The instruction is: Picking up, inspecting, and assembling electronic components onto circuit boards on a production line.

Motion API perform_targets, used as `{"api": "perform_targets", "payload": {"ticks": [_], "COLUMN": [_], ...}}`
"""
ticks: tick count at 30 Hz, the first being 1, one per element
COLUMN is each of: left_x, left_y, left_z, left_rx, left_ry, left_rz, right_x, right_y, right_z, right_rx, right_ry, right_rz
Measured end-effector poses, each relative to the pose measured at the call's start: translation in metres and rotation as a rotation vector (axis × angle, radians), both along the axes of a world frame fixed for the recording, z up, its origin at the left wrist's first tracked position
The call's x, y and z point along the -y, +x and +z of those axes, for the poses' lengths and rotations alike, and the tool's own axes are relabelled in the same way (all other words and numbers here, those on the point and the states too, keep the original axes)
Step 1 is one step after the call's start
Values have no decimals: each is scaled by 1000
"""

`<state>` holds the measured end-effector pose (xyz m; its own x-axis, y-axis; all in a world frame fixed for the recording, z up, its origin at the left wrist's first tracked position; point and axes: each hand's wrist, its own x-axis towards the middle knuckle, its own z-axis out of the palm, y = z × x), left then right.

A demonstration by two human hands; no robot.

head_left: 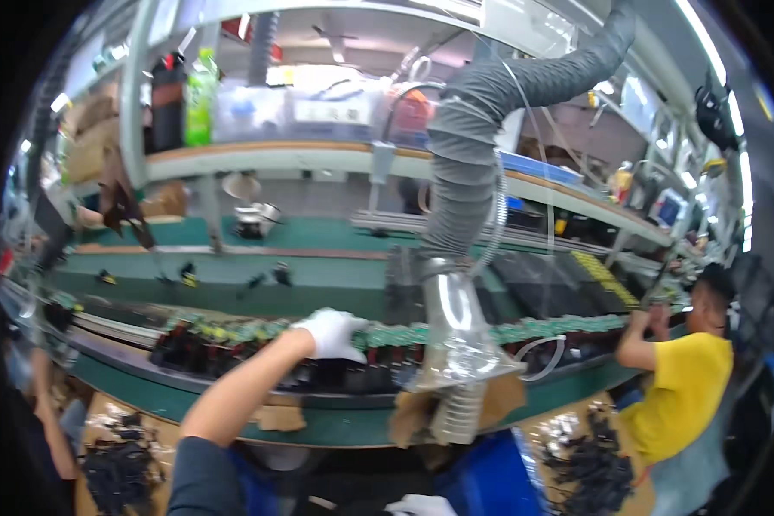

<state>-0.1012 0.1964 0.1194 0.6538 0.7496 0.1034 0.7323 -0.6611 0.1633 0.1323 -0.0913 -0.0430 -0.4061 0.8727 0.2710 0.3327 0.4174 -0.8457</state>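
Along your bench [344, 423], a closely packed row of green circuit boards [396, 335] runs left to right. Handling them looks to be under way, but nothing shows which are done and which are left. Your white-gloved left hand [331, 334] is right at that row, boards on both sides; its fingers look bent, though whether they hold one I cannot tell. Your right hand [421, 506] shows only partly at the near edge, its grip unclear.

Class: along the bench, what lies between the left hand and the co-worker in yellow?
In the head view, a row of green boards runs between the left hand and the co-worker, with a clear plastic hood and a white tube loop.
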Motion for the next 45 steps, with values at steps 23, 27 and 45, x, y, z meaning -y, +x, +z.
{"api": "perform_targets", "payload": {"ticks": [23, 27, 45], "left_x": [144, 188, 228], "left_y": [13, -20, 26], "left_z": [-59, -106, -146], "left_rx": [1546, 1459, 1716], "left_ry": [-231, -423, -1242], "left_rz": [285, 173, -74], "right_x": [-15, -20, -2], "right_y": [-5, -3, 196], "right_z": [-12, -9, 29], "right_rx": [86, 58, 1003], "right_ry": [87, 258, -51], "right_rz": [89, 104, -1231]}}
